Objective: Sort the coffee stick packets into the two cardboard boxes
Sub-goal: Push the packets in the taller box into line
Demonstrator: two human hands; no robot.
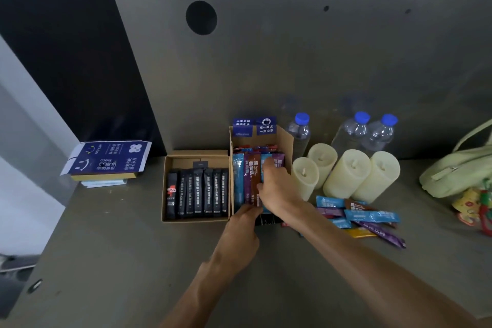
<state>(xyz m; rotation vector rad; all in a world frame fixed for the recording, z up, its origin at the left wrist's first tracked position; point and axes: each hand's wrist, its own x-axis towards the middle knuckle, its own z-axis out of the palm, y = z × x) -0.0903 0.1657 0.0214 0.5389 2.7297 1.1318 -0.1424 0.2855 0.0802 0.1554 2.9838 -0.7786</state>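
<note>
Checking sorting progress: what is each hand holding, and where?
Right hand pinches a blue packet mid-length in the right box; for the left hand, cannot tell.

The left forearm enters from 6 o'clock, the right forearm from 4. The right hand point(279, 189) lies palm down with fingers bent. The left hand point(241, 224) sits at its 7 with fingers tucked under. Neither grip is clear.

Just one view here: a wide-angle head cam looking forward and down at the counter point(111, 253), fairly close, with the box of colourful packets point(287, 141) about dead centre and the wall point(292, 48) right behind it.
</note>
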